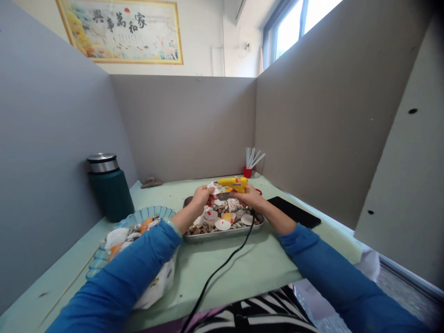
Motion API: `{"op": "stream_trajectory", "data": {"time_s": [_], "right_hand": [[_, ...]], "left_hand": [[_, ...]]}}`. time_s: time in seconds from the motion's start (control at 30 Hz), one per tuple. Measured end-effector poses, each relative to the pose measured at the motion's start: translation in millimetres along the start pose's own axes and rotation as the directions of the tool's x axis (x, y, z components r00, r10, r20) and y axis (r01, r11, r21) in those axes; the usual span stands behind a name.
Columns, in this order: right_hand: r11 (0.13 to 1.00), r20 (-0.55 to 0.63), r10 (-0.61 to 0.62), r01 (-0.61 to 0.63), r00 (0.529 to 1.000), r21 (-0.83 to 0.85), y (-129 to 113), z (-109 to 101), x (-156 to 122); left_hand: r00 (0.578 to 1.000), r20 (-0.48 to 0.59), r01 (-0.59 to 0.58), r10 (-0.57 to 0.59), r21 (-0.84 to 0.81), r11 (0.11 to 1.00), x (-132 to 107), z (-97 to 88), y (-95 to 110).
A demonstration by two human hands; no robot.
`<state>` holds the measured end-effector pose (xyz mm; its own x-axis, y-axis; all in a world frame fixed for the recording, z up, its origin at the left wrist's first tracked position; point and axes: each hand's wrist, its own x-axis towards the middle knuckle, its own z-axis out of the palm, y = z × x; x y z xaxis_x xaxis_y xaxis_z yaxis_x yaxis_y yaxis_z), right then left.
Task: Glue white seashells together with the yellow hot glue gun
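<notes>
My right hand [249,196] is closed around the handle of a yellow glue gun [233,182], its nozzle pointing left. In front of that nozzle, my left hand [203,199] pinches a whitish seashell [214,187]. Whether the nozzle touches the shell I cannot tell. Both hands are above a metal tray [222,237] filled with small shells and pebbles, with larger scallop shells [222,225] on top. The gun's black cord [222,267] runs from my right hand across the tray's edge and the table towards me.
A blue scalloped plate [97,263] of shells stands on the left, beside a dark green flask [110,192]. A red cup [247,172] holds white sticks at the back. A flat black object [293,212] lies to the right. Grey partitions [187,125] enclose the table.
</notes>
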<state>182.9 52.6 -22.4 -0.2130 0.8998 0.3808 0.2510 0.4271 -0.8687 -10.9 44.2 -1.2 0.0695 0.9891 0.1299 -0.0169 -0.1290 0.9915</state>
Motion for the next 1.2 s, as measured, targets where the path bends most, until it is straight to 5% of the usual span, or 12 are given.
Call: {"op": "stream_trajectory", "data": {"time_s": [1.2], "right_hand": [[1.0, -0.015, 0.0, 0.0, 1.0, -0.003, 0.8, 0.1, 0.2]], "left_hand": [[1.0, -0.002, -0.008, 0.008, -0.014, 1.0, 0.1, -0.2, -0.6]]}}
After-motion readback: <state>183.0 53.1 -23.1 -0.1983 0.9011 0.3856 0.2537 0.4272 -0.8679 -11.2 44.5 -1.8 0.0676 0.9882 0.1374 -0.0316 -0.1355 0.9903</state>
